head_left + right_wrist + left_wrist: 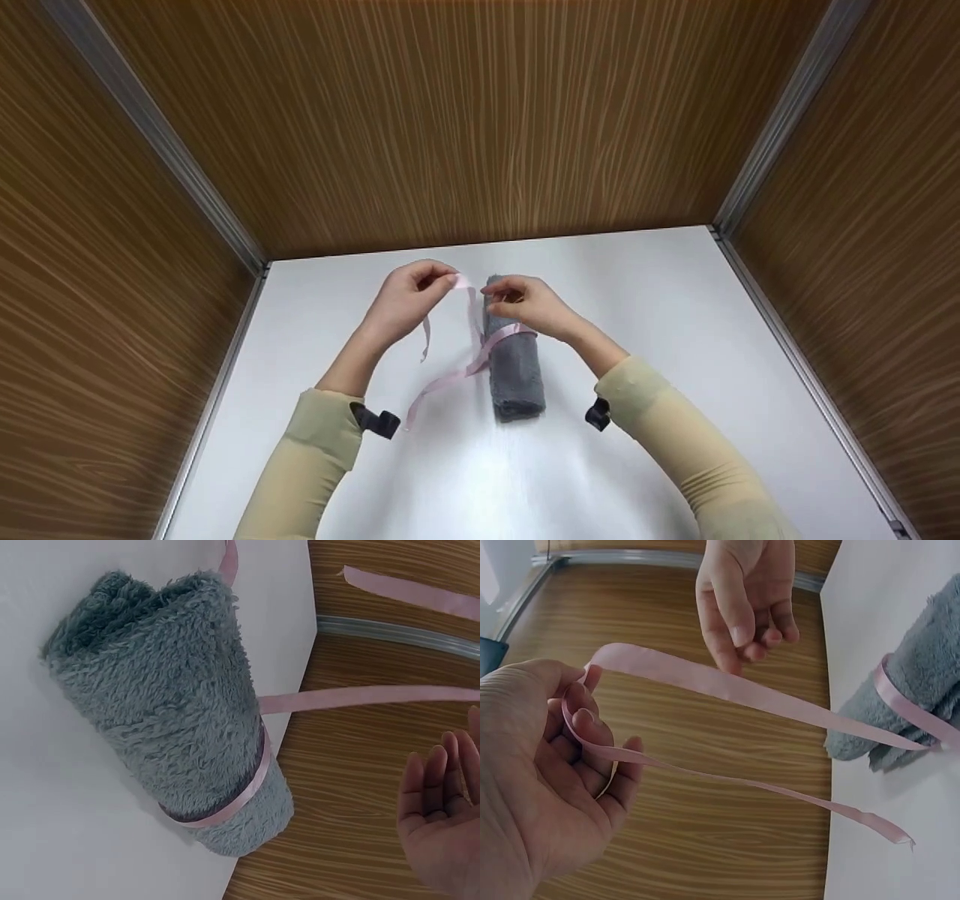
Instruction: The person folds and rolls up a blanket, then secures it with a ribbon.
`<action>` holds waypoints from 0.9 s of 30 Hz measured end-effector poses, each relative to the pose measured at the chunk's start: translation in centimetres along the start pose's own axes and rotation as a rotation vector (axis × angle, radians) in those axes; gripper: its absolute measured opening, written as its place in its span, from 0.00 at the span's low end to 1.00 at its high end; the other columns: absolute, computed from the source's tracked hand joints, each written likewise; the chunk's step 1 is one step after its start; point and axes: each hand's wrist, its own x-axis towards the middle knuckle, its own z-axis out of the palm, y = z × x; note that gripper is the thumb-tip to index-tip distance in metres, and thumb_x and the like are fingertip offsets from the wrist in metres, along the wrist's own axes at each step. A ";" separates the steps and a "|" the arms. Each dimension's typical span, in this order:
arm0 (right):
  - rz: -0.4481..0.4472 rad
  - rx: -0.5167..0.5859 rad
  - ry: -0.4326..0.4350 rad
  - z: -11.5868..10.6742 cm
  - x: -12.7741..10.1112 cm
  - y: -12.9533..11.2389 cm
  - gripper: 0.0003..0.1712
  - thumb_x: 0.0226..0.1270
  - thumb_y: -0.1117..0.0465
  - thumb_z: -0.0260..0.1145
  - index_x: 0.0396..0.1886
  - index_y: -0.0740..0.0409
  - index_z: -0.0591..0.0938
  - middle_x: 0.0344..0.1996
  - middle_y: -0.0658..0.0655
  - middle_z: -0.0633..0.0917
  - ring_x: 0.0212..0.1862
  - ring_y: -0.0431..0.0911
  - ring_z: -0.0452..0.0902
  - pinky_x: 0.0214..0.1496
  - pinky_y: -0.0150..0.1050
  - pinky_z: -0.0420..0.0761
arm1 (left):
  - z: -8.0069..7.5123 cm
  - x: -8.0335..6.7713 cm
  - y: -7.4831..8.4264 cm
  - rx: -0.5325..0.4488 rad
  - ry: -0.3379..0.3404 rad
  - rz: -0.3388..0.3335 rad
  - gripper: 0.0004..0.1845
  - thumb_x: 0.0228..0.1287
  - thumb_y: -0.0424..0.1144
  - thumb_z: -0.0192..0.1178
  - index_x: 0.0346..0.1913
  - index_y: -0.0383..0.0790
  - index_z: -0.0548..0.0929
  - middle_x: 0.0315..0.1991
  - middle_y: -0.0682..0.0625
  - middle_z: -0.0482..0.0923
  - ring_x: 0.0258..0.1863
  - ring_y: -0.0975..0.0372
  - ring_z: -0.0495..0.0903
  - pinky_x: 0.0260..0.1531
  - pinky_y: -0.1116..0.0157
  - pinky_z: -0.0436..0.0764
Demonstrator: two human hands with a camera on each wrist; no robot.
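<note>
A rolled grey fluffy towel (517, 375) lies on the white table with a pink ribbon (501, 339) wrapped round it. My left hand (411, 300) pinches one length of the ribbon between thumb and index finger, left of the towel. In the left wrist view the held ribbon (720, 686) runs taut to the roll, and its free end dangles below the hand. Over the towel's far part hovers my right hand (536, 304), its fingers loosely bent with nothing visible between them. The right wrist view shows this hand (446, 817) with palm and fingers relaxed.
The ribbon's other tail (431, 390) trails over the white table (637, 300) towards the near left. Wood-grain panels (480, 127) with metal edge strips enclose the table at the back and both sides. A black strap (375, 420) sits at the left wrist.
</note>
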 end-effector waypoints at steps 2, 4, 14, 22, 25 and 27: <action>-0.012 -0.023 0.016 0.6 0.3 -0.3 0.19 0.67 0.55 0.74 0.55 0.53 0.85 0.44 0.56 0.83 0.44 0.50 0.76 0.45 0.42 0.79 | 0.4 0.2 0.1 -0.017 -0.009 0.009 0.11 0.75 0.45 0.62 0.50 0.43 0.88 0.41 0.50 0.83 0.38 0.57 0.77 0.41 0.61 0.79; -0.015 -0.040 0.051 1.3 0.6 -0.5 0.18 0.67 0.55 0.74 0.53 0.54 0.85 0.44 0.56 0.82 0.44 0.49 0.75 0.44 0.41 0.79 | 0.8 0.3 0.3 -0.038 -0.020 0.008 0.12 0.75 0.46 0.62 0.50 0.42 0.88 0.41 0.49 0.83 0.38 0.57 0.76 0.40 0.61 0.79; 0.016 0.026 0.243 1.6 1.1 0.0 0.11 0.76 0.61 0.61 0.51 0.55 0.86 0.37 0.54 0.82 0.36 0.49 0.76 0.36 0.41 0.80 | 2.4 0.4 0.3 -0.090 -0.110 -0.016 0.13 0.76 0.46 0.61 0.53 0.44 0.88 0.45 0.51 0.85 0.41 0.58 0.80 0.43 0.59 0.81; 0.039 0.219 0.165 -1.6 0.4 2.0 0.15 0.76 0.60 0.60 0.54 0.59 0.87 0.44 0.62 0.84 0.36 0.51 0.78 0.40 0.40 0.83 | 4.4 -0.3 -0.4 -0.159 -0.305 -0.069 0.17 0.77 0.45 0.59 0.61 0.43 0.85 0.49 0.43 0.84 0.45 0.54 0.82 0.46 0.60 0.83; 0.074 0.302 0.089 -3.1 0.0 2.9 0.17 0.76 0.63 0.60 0.56 0.69 0.84 0.51 0.67 0.84 0.42 0.50 0.83 0.48 0.40 0.84 | 5.5 -0.7 -0.6 -0.171 -0.359 -0.098 0.18 0.77 0.43 0.58 0.63 0.41 0.83 0.50 0.44 0.83 0.46 0.56 0.82 0.48 0.59 0.83; 0.107 0.365 0.020 -4.0 -0.4 3.4 0.20 0.75 0.65 0.58 0.59 0.74 0.80 0.54 0.69 0.83 0.46 0.49 0.84 0.53 0.42 0.84 | 6.3 -1.1 -0.6 -0.171 -0.392 -0.119 0.19 0.78 0.43 0.57 0.66 0.41 0.81 0.52 0.45 0.83 0.48 0.57 0.81 0.49 0.58 0.82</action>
